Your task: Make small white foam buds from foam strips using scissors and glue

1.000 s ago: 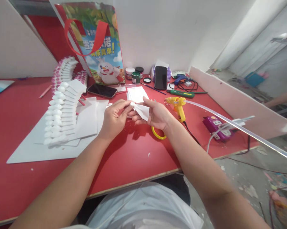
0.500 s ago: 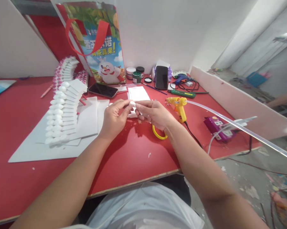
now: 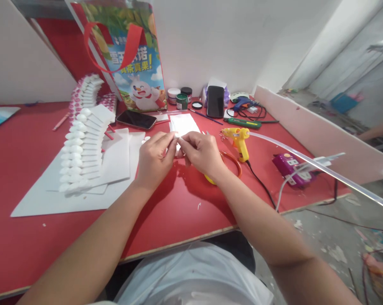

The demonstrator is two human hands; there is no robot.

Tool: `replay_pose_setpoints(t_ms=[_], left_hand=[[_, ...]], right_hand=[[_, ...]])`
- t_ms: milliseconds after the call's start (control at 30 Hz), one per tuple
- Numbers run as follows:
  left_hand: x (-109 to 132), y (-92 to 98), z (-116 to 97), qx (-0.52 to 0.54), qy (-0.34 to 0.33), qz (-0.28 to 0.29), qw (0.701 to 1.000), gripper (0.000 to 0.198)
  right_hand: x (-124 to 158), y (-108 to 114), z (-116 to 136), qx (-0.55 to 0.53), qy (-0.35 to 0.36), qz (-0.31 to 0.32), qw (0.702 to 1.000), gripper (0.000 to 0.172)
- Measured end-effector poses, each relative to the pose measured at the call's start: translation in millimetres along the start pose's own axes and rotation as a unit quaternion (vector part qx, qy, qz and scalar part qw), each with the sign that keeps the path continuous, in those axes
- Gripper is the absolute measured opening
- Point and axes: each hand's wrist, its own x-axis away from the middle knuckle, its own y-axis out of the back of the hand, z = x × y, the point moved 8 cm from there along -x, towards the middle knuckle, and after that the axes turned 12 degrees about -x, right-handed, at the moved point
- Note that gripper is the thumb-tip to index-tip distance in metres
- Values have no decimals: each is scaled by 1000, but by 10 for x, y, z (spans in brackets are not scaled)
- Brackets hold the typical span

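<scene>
White piece (just one) between two hands

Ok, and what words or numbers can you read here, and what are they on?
"雪王…诺": on the bag; the red handle hides the middle.
"真茶真果!": on the bag, just below; the handle partly covers its start.
Too small or blurred to read: the bag's little top line, and markings on the jars, yellow glue gun, green tool and purple box.
</scene>
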Motion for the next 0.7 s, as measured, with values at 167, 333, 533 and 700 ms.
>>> replay_pose_setpoints(t_ms=[167, 333, 533, 700], left_hand=[[25, -47, -63, -21, -30, 11, 999, 37], [-9, -29, 86, 131, 54, 23, 990, 26], [-57, -58, 123, 210, 72, 79, 972, 30], [-40, -9, 26, 176, 47, 63, 981, 31]], right_hand=[[-16, 47, -57, -48, -26, -8, 998, 31], [-41, 71, -24, -47, -8, 27, 999, 24], [-38, 38, 5, -47, 10, 67, 997, 28], [-13, 34, 22, -28, 21, 54, 998, 28]])
